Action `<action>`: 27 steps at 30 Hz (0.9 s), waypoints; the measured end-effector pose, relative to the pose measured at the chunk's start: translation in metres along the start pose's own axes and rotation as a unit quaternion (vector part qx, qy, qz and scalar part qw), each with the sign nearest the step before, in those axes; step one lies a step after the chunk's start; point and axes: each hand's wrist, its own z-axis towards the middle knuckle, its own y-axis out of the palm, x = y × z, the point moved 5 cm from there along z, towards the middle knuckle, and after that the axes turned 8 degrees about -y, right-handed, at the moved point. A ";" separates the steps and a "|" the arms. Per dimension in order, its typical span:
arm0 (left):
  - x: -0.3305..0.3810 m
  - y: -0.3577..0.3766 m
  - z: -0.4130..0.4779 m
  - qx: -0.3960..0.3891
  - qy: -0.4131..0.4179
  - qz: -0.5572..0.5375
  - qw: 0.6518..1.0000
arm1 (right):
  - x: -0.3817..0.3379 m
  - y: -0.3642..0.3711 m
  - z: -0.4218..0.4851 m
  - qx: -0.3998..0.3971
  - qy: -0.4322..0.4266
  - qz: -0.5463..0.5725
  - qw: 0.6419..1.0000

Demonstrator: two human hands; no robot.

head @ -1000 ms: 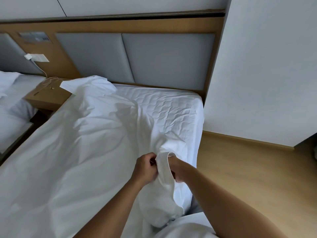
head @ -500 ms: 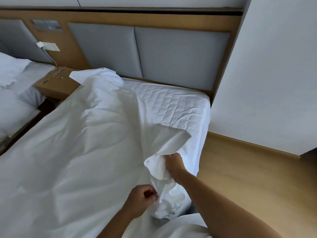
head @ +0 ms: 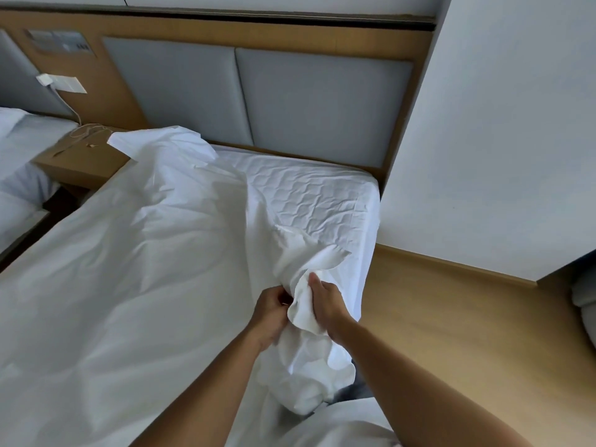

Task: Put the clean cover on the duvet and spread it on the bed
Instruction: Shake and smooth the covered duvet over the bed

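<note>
Your two hands are meeting over the right edge of the bed, about halfway along it, with both forearms reaching in from the lower edge of the frame.

1. Your left hand is facing knuckles up. Its fingers are curling down round a bunched fold of the white duvet cover and gripping it.
2. Your right hand is standing on edge just beside the left, with only the fold between them. Its thumb is pointing up and pressing flat against the cloth, and the hand is clamping the same fold.
3. The duvet cover is lying wrinkled over the left and middle of the bed. One corner is reaching the head-end left corner and overlapping the wooden bedside table. The quilted mattress surface at the head-end right corner is lying bare. Below your hands a loose bundle of the cover is hanging over the right edge towards the wooden floor.

Limits of the view:
- The cloth is hiding the fingertips of both hands, and all the fingers of the right hand.
- You cannot tell whether a duvet is inside the cover.
- A dark grey patch is showing under the bundle and cannot be identified.
- The frame edge is cutting off a second bed at left and a grey rounded shape at right.
</note>
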 end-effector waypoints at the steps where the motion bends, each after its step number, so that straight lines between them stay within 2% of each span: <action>1: 0.002 -0.001 0.002 0.027 0.014 -0.024 0.999 | 0.000 -0.001 0.000 0.011 -0.003 -0.003 1.000; 5: 0.000 -0.026 0.017 0.155 0.052 -0.035 0.986 | 0.019 -0.006 -0.006 0.016 0.052 -0.073 0.996; 7: -0.006 -0.036 0.022 0.205 0.051 -0.033 0.977 | 0.044 -0.006 -0.012 -0.019 0.102 -0.098 0.990; 8: -0.008 -0.035 0.023 0.213 0.056 -0.031 0.975 | 0.045 -0.007 -0.016 -0.040 0.087 -0.147 0.985; 10: -0.011 -0.028 0.023 0.208 0.072 -0.014 0.975 | 0.051 -0.003 -0.019 -0.127 0.079 -0.280 0.948; 11: -0.012 -0.025 0.023 0.199 0.077 -0.006 0.977 | 0.050 -0.003 -0.016 -0.119 0.096 -0.255 0.955; 12: -0.012 -0.022 0.023 0.184 0.076 0.002 0.980 | 0.044 -0.005 -0.012 -0.117 0.060 -0.243 0.961; 14: -0.013 -0.021 0.021 0.137 0.069 0.020 0.988 | 0.030 -0.008 -0.007 -0.039 -0.032 -0.260 0.964; 16: -0.011 -0.022 0.019 0.098 0.074 0.046 0.991 | 0.018 -0.009 -0.001 0.057 -0.086 -0.192 0.976; 17: -0.011 -0.022 0.017 0.087 0.081 0.064 0.991 | 0.013 -0.011 0.002 0.073 -0.070 -0.130 0.986; 19: -0.009 -0.021 0.012 0.071 0.095 0.098 0.988 | 0.007 -0.009 0.007 0.018 0.012 -0.042 0.999; 23: -0.006 -0.017 0.007 0.080 0.123 0.141 0.979 | 0.000 -0.001 0.004 -0.141 0.176 -0.095 0.970; 25: -0.006 -0.019 0.005 0.102 0.121 0.158 0.975 | -0.002 0.008 0.001 -0.153 0.189 -0.081 0.966; 27: -0.008 -0.025 0.002 0.125 0.110 0.166 0.972 | 0.001 0.016 0.009 -0.123 0.149 -0.051 0.980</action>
